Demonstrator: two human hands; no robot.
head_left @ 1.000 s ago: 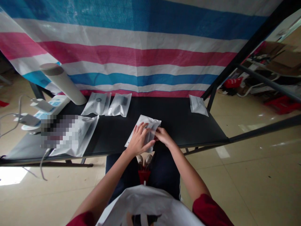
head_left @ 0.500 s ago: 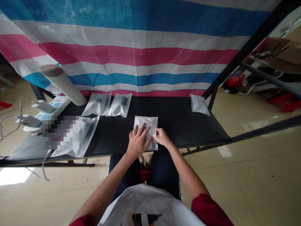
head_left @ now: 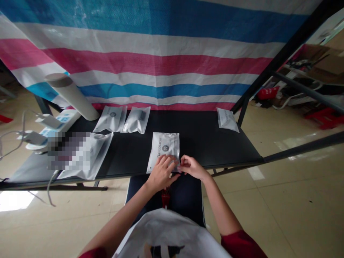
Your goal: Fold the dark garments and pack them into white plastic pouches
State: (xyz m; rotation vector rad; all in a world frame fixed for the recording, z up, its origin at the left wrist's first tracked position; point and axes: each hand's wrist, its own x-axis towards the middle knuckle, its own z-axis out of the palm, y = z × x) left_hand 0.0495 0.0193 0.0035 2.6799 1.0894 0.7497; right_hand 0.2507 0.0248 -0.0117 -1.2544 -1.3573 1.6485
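Observation:
A white translucent plastic pouch (head_left: 164,142) with a round dark logo and printed lettering lies on the black table, close to its front edge. My left hand (head_left: 162,172) rests on the lower part of the pouch, fingers stretched out over it and covering some of the print. At the pouch's lower right corner, my right hand (head_left: 192,167) has thumb and fingertips pinched together on the edge. Whatever is inside the pouch cannot be made out.
Two similar pouches (head_left: 110,120) lie side by side at the back left, another pouch (head_left: 228,120) at the far right. A larger pouch (head_left: 100,152), partly pixelated, lies left. Behind it are a power strip (head_left: 68,120) with plugs and a pale bottle (head_left: 76,100).
My left hand has slid down the pouch toward the table's front edge, uncovering the logo. My right hand has moved down along the right side to the lower corner.

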